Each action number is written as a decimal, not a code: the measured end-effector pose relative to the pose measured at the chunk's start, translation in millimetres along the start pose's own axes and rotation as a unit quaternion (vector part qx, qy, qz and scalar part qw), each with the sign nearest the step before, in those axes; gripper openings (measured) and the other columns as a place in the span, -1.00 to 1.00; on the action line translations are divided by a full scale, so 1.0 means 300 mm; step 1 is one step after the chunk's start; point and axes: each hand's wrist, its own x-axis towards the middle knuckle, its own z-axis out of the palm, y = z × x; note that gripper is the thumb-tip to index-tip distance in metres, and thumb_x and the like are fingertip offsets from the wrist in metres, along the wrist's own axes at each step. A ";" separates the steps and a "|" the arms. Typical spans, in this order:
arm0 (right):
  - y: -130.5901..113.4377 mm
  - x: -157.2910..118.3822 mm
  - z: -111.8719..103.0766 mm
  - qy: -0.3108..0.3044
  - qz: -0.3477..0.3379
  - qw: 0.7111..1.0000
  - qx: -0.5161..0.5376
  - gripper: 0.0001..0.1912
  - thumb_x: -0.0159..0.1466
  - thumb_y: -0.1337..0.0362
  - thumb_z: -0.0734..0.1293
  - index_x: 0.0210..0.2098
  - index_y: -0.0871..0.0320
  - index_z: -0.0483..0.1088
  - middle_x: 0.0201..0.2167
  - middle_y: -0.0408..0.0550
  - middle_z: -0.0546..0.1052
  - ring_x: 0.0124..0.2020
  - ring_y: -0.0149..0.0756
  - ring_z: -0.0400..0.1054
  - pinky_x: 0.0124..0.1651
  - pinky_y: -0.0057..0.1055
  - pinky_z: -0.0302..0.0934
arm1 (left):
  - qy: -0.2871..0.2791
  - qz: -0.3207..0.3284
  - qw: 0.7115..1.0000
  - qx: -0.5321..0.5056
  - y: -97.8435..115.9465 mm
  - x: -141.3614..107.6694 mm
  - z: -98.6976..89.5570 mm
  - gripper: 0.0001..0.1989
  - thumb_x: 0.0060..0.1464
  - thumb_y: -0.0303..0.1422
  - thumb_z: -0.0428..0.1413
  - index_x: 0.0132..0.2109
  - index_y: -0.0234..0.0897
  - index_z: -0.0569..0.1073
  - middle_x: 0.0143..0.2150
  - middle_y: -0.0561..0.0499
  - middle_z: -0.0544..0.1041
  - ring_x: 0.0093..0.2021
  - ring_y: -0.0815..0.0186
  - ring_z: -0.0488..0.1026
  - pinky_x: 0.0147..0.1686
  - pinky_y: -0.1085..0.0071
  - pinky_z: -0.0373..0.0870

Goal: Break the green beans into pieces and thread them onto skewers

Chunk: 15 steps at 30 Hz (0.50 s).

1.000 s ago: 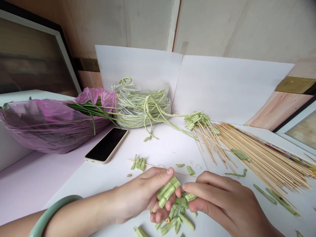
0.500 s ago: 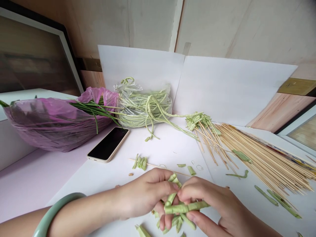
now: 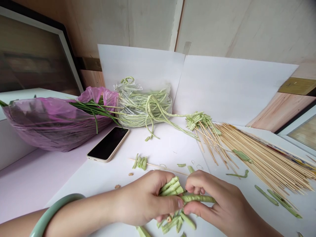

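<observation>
My left hand (image 3: 148, 194), with a pale green bangle (image 3: 58, 209) on the wrist, is closed around a bundle of cut long bean pieces (image 3: 171, 188). Its thumb presses on the near end of one more bean piece (image 3: 197, 198). Thumb and fingers of my right hand (image 3: 214, 200) close round the other end of that piece. Below both hands lies a loose heap of cut bean pieces (image 3: 172, 224), partly hidden by the left hand. Just beyond the hands rests a bamboo skewer (image 3: 160, 167) with several bean pieces (image 3: 140, 162) threaded near its left end.
A phone (image 3: 108, 144) lies left of the skewer. Behind stand a purple bag (image 3: 59, 121) of green stalks and a clear bag (image 3: 143, 105) of long beans. Loaded skewers (image 3: 199, 121) and a pile of bare skewers (image 3: 266, 154) lie at the right.
My right hand has shifted slightly right and the held bean piece now points away from the left hand. The left hand's bundle of pieces shows more plainly, gathered side by side.
</observation>
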 end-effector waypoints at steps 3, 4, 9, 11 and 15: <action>0.002 -0.001 -0.013 -0.046 0.004 0.999 -0.010 -0.80 0.23 0.50 0.30 -0.30 0.06 0.27 -0.43 -0.23 0.38 -0.47 -0.45 0.30 -0.43 -0.57 0.22 | 0.036 0.013 0.998 0.058 0.010 -0.004 0.001 -0.70 0.12 -0.15 0.12 -0.35 -0.30 0.29 -0.55 0.19 0.19 -0.54 0.48 0.11 -0.55 0.53 0.07; 0.002 -0.003 -0.016 -0.056 0.001 0.998 -0.018 -0.84 0.27 0.47 0.27 -0.31 0.07 0.29 -0.42 -0.21 0.38 -0.46 -0.45 0.31 -0.43 -0.56 0.23 | 0.047 0.017 0.995 0.086 0.012 -0.006 0.000 -0.73 0.12 -0.19 0.11 -0.35 -0.30 0.30 -0.53 0.18 0.19 -0.51 0.47 0.12 -0.53 0.52 0.08; -0.014 -0.006 -0.017 -0.102 -0.035 0.990 -0.091 -0.83 0.35 0.43 0.15 -0.34 0.12 0.28 -0.45 -0.17 0.33 -0.46 -0.42 0.32 -0.41 -0.54 0.24 | 0.050 0.022 0.981 0.185 0.011 -0.021 -0.004 -0.78 0.15 -0.23 0.07 -0.33 -0.30 0.32 -0.44 0.14 0.21 -0.40 0.43 0.14 -0.42 0.50 0.13; -0.024 -0.001 -0.015 -0.072 -0.069 0.989 -0.108 -0.76 0.36 0.44 0.10 -0.41 0.11 0.25 -0.50 -0.17 0.31 -0.50 -0.42 0.29 -0.47 -0.55 0.19 | 0.038 0.021 0.981 0.187 0.015 -0.025 -0.005 -0.74 0.14 -0.20 0.09 -0.36 -0.29 0.29 -0.46 0.16 0.19 -0.42 0.43 0.13 -0.46 0.52 0.11; -0.053 0.004 -0.014 -0.055 -0.110 0.982 -0.140 -0.72 0.29 0.48 0.08 -0.51 0.09 0.15 -0.57 -0.19 0.29 -0.55 -0.42 0.23 -0.51 -0.54 0.12 | 0.002 0.024 0.985 0.170 0.040 -0.032 -0.004 -0.68 0.10 -0.23 0.14 -0.46 -0.29 0.22 -0.51 0.17 0.16 -0.46 0.46 0.09 -0.51 0.54 0.07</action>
